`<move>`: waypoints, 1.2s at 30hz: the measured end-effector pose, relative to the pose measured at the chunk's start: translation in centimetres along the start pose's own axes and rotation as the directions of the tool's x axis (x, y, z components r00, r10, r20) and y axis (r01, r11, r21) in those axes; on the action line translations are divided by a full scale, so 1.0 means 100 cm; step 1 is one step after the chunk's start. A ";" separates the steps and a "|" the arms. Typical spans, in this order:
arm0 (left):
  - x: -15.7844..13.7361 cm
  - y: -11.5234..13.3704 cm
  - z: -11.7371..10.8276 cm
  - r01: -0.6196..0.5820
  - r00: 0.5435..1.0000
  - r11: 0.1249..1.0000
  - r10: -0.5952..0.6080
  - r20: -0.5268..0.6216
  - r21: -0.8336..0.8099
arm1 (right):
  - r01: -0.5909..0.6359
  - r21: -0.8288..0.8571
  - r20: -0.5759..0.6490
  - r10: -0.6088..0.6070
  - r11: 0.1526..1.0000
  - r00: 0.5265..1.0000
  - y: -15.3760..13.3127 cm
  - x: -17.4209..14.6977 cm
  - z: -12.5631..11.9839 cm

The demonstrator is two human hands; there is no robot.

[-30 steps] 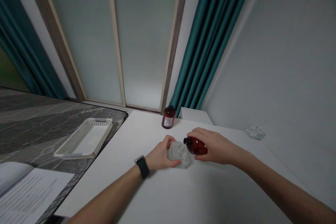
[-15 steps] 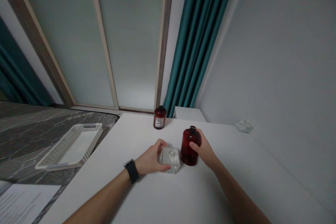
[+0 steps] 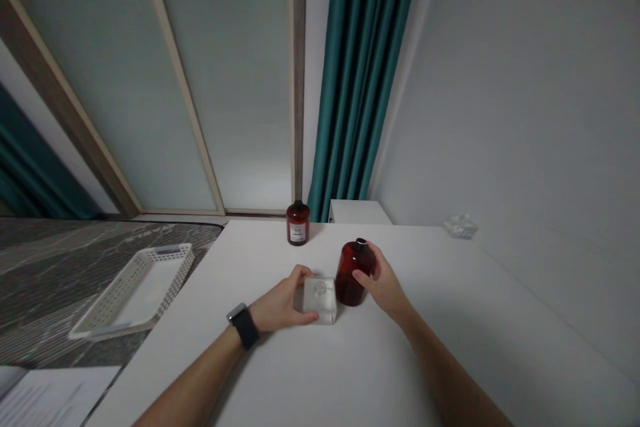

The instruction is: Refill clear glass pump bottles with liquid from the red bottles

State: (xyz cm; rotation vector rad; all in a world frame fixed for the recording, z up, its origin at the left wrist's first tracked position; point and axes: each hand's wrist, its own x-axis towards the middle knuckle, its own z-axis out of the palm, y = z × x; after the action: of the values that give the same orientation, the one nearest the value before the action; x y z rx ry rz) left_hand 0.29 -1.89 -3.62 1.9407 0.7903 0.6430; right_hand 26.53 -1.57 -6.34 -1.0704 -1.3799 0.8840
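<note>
My left hand (image 3: 286,301) is closed around the side of a clear, square glass bottle (image 3: 320,300) on the white table (image 3: 370,367), with thumb and fingers on opposite sides. To its right, my right hand (image 3: 383,283) grips a dark red glass bottle (image 3: 350,275) with an uncapped-looking neck. That bottle leans a little to the right and stands right beside the clear one; whether its base rests on the table I cannot tell. Farther back, a second red bottle (image 3: 299,223) with a white label stands upright.
A crumpled clear plastic piece (image 3: 461,226) lies at the far right corner by the wall. On the left, beyond the table edge, are a white perforated basket (image 3: 173,280) and printed paper (image 3: 55,397). A white cabinet (image 3: 360,212) stands behind the table.
The view has turned slightly. The red bottle in my right hand is tilted a bit more and seems slightly raised. My left hand keeps its hold on the clear bottle.
</note>
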 end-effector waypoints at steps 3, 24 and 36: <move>0.000 -0.001 0.000 0.010 1.000 0.997 -0.009 -0.016 0.071 | 0.025 -0.125 0.005 -0.024 0.992 1.000 -0.006 -0.004 0.003; 0.004 -0.009 -0.017 -0.212 0.860 0.934 0.318 -0.399 0.287 | 0.178 -0.166 0.229 -0.138 0.970 0.964 -0.068 0.028 0.033; -0.002 -0.004 -0.020 -0.224 0.796 0.956 0.290 -0.531 0.187 | 0.117 0.089 0.413 -0.144 0.989 0.899 -0.094 0.027 0.084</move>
State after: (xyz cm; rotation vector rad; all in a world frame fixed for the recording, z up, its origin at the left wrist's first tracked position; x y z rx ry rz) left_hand -1.37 -0.83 -3.12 2.0028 0.9300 1.4041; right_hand 17.22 -1.38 2.60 -0.7520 -1.7444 1.0916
